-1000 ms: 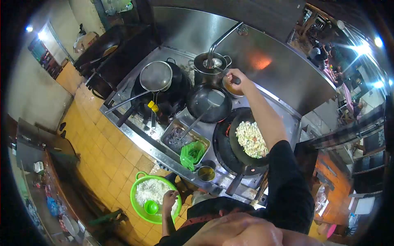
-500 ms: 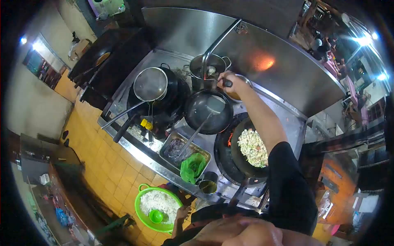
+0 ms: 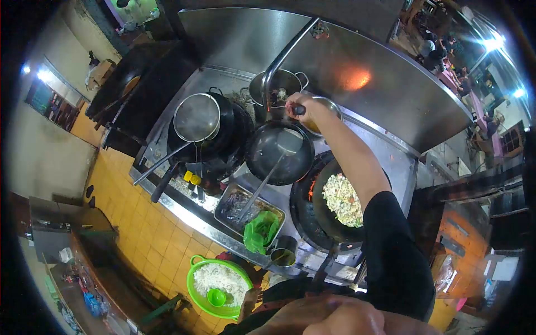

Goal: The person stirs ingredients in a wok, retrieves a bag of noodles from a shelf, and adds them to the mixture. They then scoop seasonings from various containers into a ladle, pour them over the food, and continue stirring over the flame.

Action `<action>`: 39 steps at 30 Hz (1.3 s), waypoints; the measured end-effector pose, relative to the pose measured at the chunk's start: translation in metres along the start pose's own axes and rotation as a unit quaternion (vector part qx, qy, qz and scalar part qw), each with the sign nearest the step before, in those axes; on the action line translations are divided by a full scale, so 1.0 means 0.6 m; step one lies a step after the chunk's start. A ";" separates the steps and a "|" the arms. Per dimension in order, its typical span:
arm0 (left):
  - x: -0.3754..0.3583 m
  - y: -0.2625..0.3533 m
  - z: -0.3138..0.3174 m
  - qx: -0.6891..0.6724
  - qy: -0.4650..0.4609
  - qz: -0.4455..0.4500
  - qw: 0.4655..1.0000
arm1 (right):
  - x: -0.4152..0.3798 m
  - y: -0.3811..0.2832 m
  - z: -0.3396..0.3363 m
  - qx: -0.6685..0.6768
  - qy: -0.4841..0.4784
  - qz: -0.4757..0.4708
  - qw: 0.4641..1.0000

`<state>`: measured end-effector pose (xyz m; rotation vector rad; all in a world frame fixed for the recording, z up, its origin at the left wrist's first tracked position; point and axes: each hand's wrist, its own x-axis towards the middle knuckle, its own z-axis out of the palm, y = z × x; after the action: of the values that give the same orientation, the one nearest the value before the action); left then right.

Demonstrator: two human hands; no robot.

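My right hand [image 3: 298, 106] reaches across the stove and is closed around a dark handle above the small black wok [image 3: 267, 162]; where the handle joins is hidden. A metal spatula [image 3: 289, 142] rests in that wok. Near my forearm, a larger wok [image 3: 322, 215] holds chopped, pale food [image 3: 342, 201] over a lit burner. My left hand [image 3: 250, 301] is low beside the right rim of the green basin [image 3: 194, 287], which holds white rice [image 3: 220, 279] and a green bowl [image 3: 216, 297]; its fingers are too dark and small to read.
A strainer [image 3: 196, 117] lies over a dark wok at the left. A metal tray [image 3: 226, 204] holds dark contents beside a green plastic bag [image 3: 261, 231] and a metal cup [image 3: 283, 251]. A faucet [image 3: 285, 56] arches over a pot [image 3: 304, 82]. People sit in the background.
The view has shifted slightly, so the stove items appear a little further left. My right hand still grips the dark handle. My left hand appears slightly lower by the basin.
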<state>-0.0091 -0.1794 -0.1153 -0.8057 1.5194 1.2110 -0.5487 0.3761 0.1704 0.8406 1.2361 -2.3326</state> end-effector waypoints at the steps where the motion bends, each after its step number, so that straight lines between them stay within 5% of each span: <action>1: 0.005 -0.005 -0.001 -0.014 -0.003 0.000 1.000 | 0.003 0.003 -0.004 0.000 0.001 0.000 1.000; 10: 0.008 0.076 0.001 -0.034 -0.018 0.046 0.998 | -0.030 0.005 0.015 0.071 0.008 -0.007 0.997; 12: -0.001 0.098 -0.006 0.008 -0.097 0.107 0.990 | -0.039 0.004 0.011 0.075 -0.005 -0.016 0.997; 14: -0.034 0.130 0.002 0.049 -0.078 0.132 0.987 | -0.043 0.005 -0.010 0.092 -0.016 -0.019 0.995; 16: -0.044 0.139 0.006 0.088 -0.061 0.154 0.982 | -0.039 0.013 -0.045 0.091 -0.105 -0.021 0.990; 20: -0.037 0.133 0.014 0.064 -0.041 0.180 0.981 | -0.141 0.051 -0.074 0.178 -0.127 0.084 0.972; 21: -0.035 0.137 0.017 0.045 -0.038 0.159 0.986 | -0.181 0.062 -0.075 0.139 -0.077 0.048 0.986; 24: -0.060 0.160 0.020 0.052 -0.077 0.140 0.986 | -0.269 0.102 -0.104 0.124 -0.153 0.001 0.980; 27: 0.066 0.114 -0.021 0.160 -0.155 0.136 0.965 | -0.377 0.139 -0.117 0.113 -0.113 -0.047 0.986; 31: -0.005 0.150 0.004 0.277 -0.102 0.169 0.940 | -0.528 0.204 -0.149 0.108 -0.088 -0.079 0.987; 34: -0.009 0.165 0.010 0.387 -0.162 0.187 0.888 | -0.655 0.278 -0.177 0.136 -0.068 -0.082 0.985; 35: 0.004 0.153 0.013 0.325 -0.156 0.171 0.917 | -0.703 0.306 -0.178 0.158 -0.076 -0.086 0.981; 39: -0.047 0.169 0.035 0.384 -0.177 0.161 0.892 | -0.818 0.443 -0.222 0.156 -0.018 -0.105 0.982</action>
<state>-0.0875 -0.1330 -0.0582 0.1926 1.6625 0.7968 0.0161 0.3636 0.2699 0.7915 0.9982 -2.7487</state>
